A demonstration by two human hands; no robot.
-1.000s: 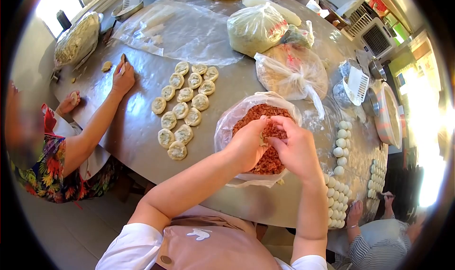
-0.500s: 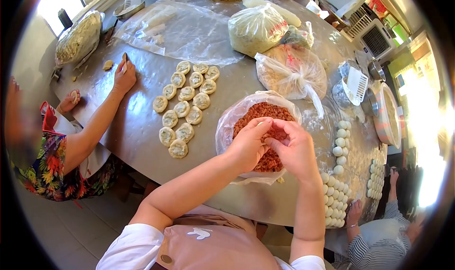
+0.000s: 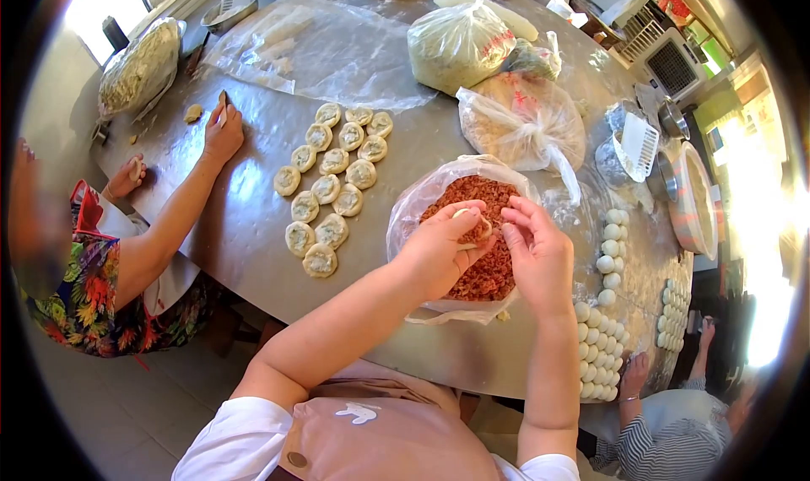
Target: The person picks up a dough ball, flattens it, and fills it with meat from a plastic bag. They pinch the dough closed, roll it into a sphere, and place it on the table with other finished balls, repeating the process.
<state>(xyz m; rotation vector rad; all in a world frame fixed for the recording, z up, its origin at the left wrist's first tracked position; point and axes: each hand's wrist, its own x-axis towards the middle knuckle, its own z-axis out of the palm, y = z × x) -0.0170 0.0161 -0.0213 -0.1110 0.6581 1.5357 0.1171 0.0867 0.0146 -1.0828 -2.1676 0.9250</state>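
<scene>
A plastic-lined bowl (image 3: 405, 215) of red-brown filling (image 3: 485, 274) stands in front of me. Over it my left hand (image 3: 447, 245) is wrapped round a small piece of dough (image 3: 466, 218), with some filling visible on it. My right hand (image 3: 536, 249) is raised at the bowl's right side, apart from the dough, its fingers spread and slightly curled with nothing visible in them. Left of the bowl lie several round filled dough pieces (image 3: 334, 161) in rows. Several white dough balls (image 3: 601, 353) are lined up to the right.
Behind the bowl are tied plastic bags (image 3: 523, 127) and a full clear bag (image 3: 460, 46). A plastic sheet (image 3: 329, 51) covers the far table. One co-worker's hand (image 3: 222, 135) holds a small tool at left; another person (image 3: 675, 430) is at lower right. A large basin (image 3: 693, 198) stands right.
My right hand has moved away from my left hand, to the right, and its fingers have opened. The dough stays in my left hand. The view has shifted slightly.
</scene>
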